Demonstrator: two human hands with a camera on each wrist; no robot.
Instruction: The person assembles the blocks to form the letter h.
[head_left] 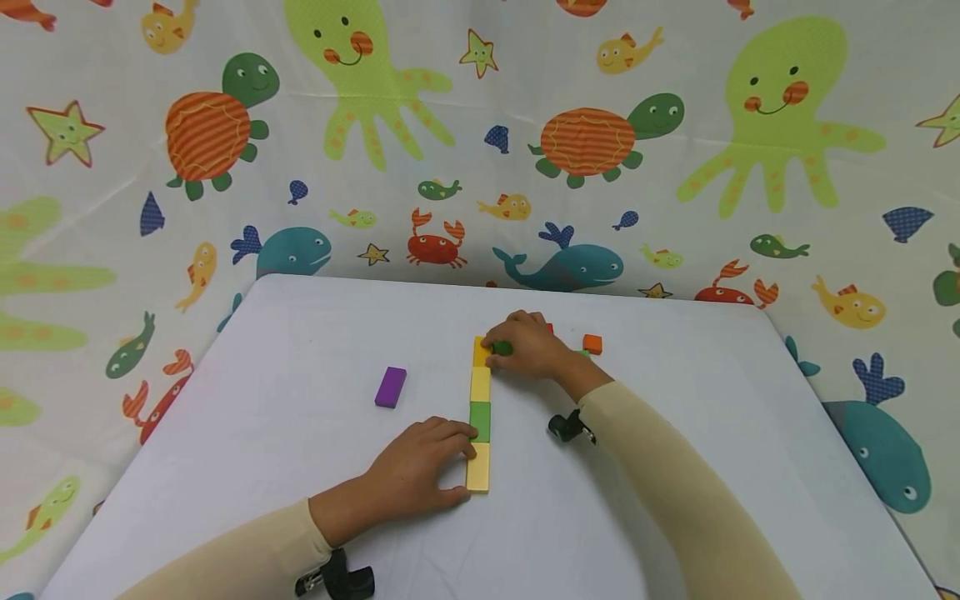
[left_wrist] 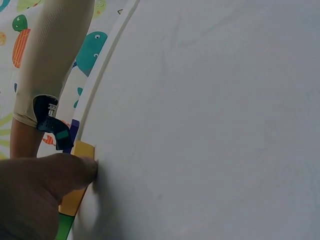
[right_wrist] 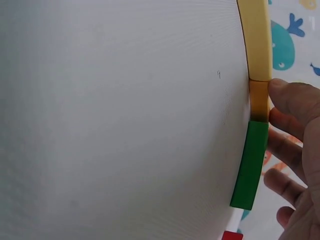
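A straight row of blocks runs away from me in the head view: a near pale yellow block (head_left: 480, 473), a light green block (head_left: 481, 422), another pale yellow block (head_left: 481, 384) and an orange-yellow block (head_left: 479, 353). My left hand (head_left: 416, 467) holds the near block from its left side; in the left wrist view the thumb (left_wrist: 75, 172) lies against it. At the far end, my right hand (head_left: 528, 346) grips a dark green block (right_wrist: 250, 165) set against the orange-yellow one. Its thumb (right_wrist: 287, 92) touches the row there. The palm partly hides the green block in the head view.
A purple block (head_left: 391, 387) lies left of the row. Beyond the right hand sit an orange block (head_left: 592, 343), a partly hidden green piece (head_left: 583, 354) and a red piece (right_wrist: 232, 235). The white table (head_left: 750, 467) ends at a sea-animal patterned cloth (head_left: 480, 108).
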